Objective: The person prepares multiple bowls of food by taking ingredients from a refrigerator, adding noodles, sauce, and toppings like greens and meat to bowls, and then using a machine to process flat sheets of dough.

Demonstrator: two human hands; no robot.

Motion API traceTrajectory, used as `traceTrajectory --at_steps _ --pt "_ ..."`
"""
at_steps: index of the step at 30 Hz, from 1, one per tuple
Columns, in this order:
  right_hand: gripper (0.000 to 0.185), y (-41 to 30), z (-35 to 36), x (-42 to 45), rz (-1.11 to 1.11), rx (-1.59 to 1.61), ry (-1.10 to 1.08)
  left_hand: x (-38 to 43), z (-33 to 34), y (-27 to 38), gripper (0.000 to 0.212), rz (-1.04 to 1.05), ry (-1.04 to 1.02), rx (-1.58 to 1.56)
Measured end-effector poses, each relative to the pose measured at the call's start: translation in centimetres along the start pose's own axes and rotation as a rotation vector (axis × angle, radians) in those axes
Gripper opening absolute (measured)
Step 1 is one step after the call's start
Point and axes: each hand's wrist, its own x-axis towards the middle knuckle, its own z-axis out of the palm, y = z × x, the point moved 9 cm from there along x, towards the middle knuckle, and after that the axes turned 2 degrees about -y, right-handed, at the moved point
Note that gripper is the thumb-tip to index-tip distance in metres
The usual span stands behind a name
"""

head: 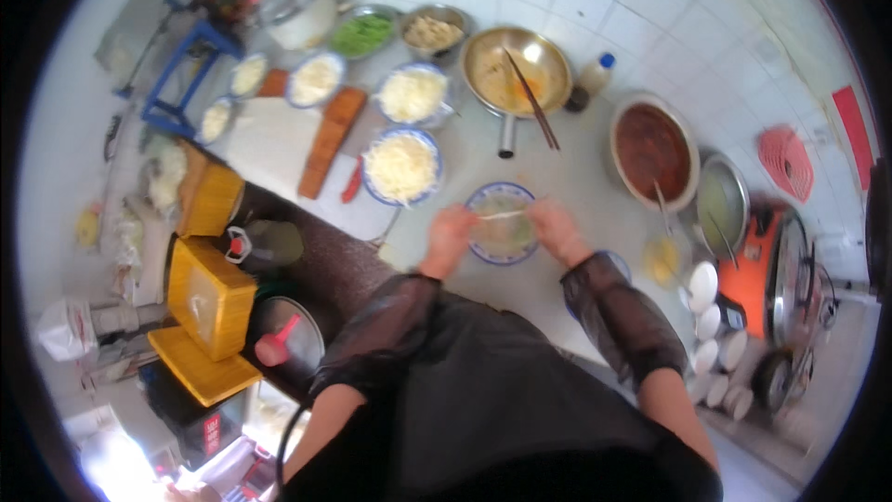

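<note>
A blue-and-white bowl (502, 258) stands on the worktop in front of me. My left hand (448, 236) is at its left rim and my right hand (559, 231) at its right rim. Between the fingers of both hands a thin white strip (503, 215) is stretched across the bowl; blur hides what it is made of. The bowl's contents look pale and greenish but cannot be made out. Up and left of my left hand is a patterned bowl of pale shreds (401, 166), with a red chilli pepper (353, 181) beside it.
Chopsticks (531, 97) lean in a steel frying pan (507, 146) beyond the bowl. To the right are a pot of red sauce (654, 146), a steel bowl of greenish liquid (721, 206) and stacked white cups (705, 286). Wooden boards (333, 143) and several filled bowls stand left.
</note>
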Motion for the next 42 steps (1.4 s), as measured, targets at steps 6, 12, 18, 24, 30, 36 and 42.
traceTrajectory --at_steps 6,12,18,24,30,36,42 --pt "0.017 -0.6 -2.0 -1.1 0.106 0.438 0.155 1.0 3.6 0.7 0.013 -0.716 -0.155 -0.949" --pt "0.010 -2.5 -1.9 1.9 -0.089 0.762 0.149 2.9 5.9 1.3 0.013 -0.466 -0.275 -0.376" --pt "0.012 -2.9 0.6 -0.3 -0.165 -0.014 0.171 0.0 6.0 -1.8 0.006 -0.828 -0.237 -0.871" --pt "0.013 -0.7 0.3 1.1 0.005 0.730 0.248 4.6 2.9 7.1 0.010 0.374 -0.092 -0.090" --pt "0.014 0.2 0.4 1.7 0.145 0.328 0.194 6.0 1.1 6.9 0.010 0.479 0.040 -0.007" --pt "0.017 1.4 2.7 1.8 0.045 -0.018 0.138 1.3 -2.5 2.4 0.014 0.346 -0.043 -0.116" --pt "0.035 -8.9 -0.8 2.9 0.300 -0.190 0.117 -10.7 -40.8 -19.0 0.017 -0.494 0.556 -0.017"
